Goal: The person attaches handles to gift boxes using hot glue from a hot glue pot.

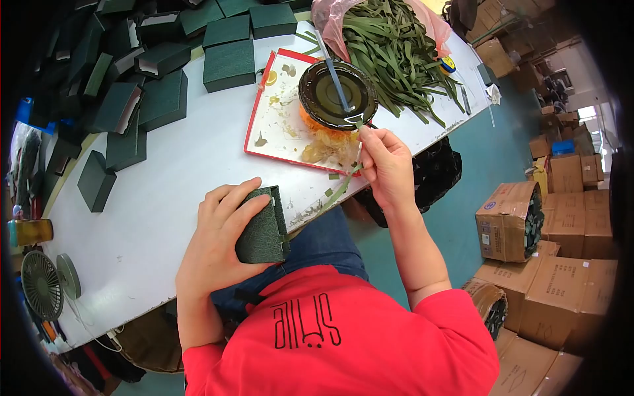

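Observation:
My left hand (221, 231) is wrapped around a small dark green box (259, 232) at the table's front edge, close to my lap. My right hand (389, 165) pinches a green ribbon strip (340, 190), its lower part hanging down toward the table edge. The pinching fingertips are at the near rim of a black-rimmed pot (307, 109) of dark liquid, which looks like glue. A long thin stick (332, 74) leans in that pot. Beneath it lies a white board with a red edge (261, 125), smeared with yellowish residue.
Many dark green boxes (229, 65) are piled at the back left. A pink plastic bag (328, 18) of loose green ribbons (389, 53) lies at the back right, near a yellow tape measure (448, 64). A small fan (43, 276) stands left. Cardboard cartons (551, 290) are stacked on the floor.

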{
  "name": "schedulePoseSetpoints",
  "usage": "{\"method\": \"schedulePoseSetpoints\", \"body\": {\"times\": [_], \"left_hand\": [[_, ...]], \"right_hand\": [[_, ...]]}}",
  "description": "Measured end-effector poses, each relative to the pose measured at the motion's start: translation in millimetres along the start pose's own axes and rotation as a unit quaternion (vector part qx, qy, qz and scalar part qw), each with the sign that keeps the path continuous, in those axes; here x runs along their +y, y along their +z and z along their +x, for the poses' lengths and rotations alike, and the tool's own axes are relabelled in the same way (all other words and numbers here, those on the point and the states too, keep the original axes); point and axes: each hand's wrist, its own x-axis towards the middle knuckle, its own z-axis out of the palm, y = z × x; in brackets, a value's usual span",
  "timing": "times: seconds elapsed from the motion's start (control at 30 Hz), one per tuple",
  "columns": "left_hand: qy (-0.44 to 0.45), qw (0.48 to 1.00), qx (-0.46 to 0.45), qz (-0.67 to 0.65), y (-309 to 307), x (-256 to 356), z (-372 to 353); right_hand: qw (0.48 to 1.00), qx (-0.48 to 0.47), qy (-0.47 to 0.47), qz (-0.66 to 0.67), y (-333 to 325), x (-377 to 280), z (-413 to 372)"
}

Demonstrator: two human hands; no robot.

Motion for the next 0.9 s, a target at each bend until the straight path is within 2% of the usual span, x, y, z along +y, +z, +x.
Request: {"method": "schedulePoseSetpoints", "body": {"times": [0.27,0.47,0.67,0.77,0.9], "left_hand": [[-0.009,1.0,0.003,0.006,0.5,-0.4,-2.2],[-0.011,1.0,0.003,0.003,-0.8,-1.3,-2.4],[-0.011,1.0,0.007,-0.003,-3.2,-5.3,-5.5],[-0.005,0.999,0.005,-0.042,-5.4,-8.2,-5.5],[0.02,0.993,0.001,-0.116,-4.6,-9.0,-5.4]], "right_hand": [[0.999,0.03,0.022,-0.029,8.8,1.0,4.6],[0.999,-0.013,0.052,-0.008,2.3,-3.5,7.4],[1.0,-0.003,0.021,0.02,4.0,-4.3,-11.6],[0.996,-0.073,0.022,-0.036,9.3,-8.3,-31.5],[0.962,-0.213,0.132,-0.105,22.0,-13.4,-52.0]]}}
